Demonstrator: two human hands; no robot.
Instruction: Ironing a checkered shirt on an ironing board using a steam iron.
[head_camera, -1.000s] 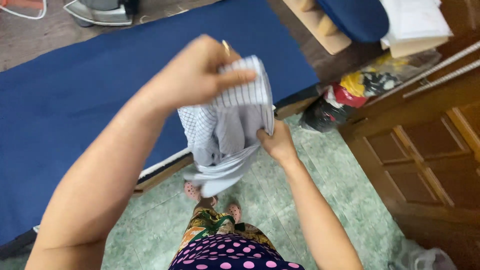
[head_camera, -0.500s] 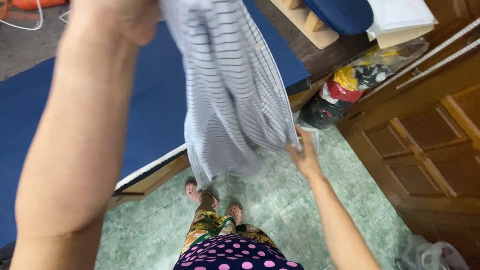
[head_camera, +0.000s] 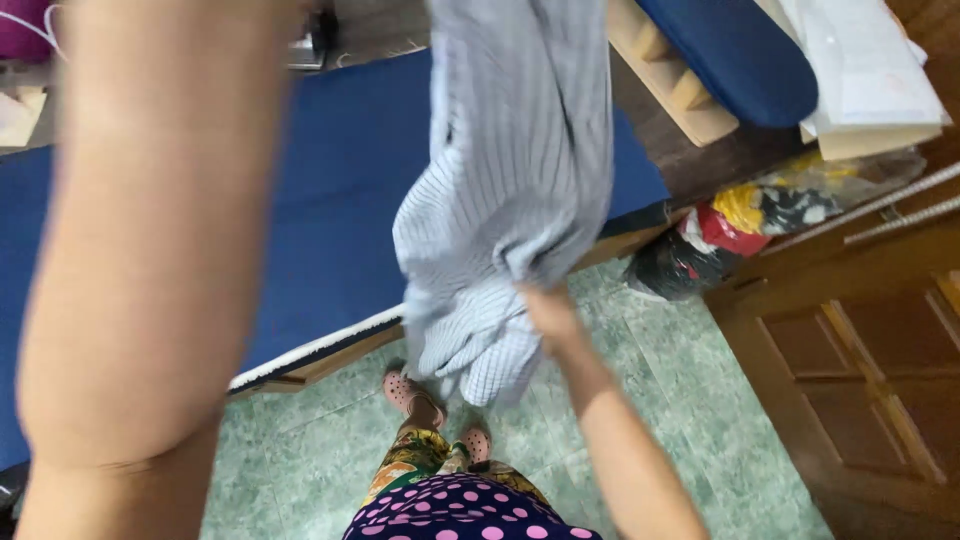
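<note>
Pinching the striped grey garment (head_camera: 510, 180) low at centre frame, the right hand (head_camera: 545, 305) grip now steadies it, unfolded and hanging long.

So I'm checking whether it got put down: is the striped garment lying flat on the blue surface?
No, the striped garment hangs in the air, with the right hand gripping its lower part.

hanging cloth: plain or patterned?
Grey-blue cloth with thin dark stripes, clearest in the head view.
</note>
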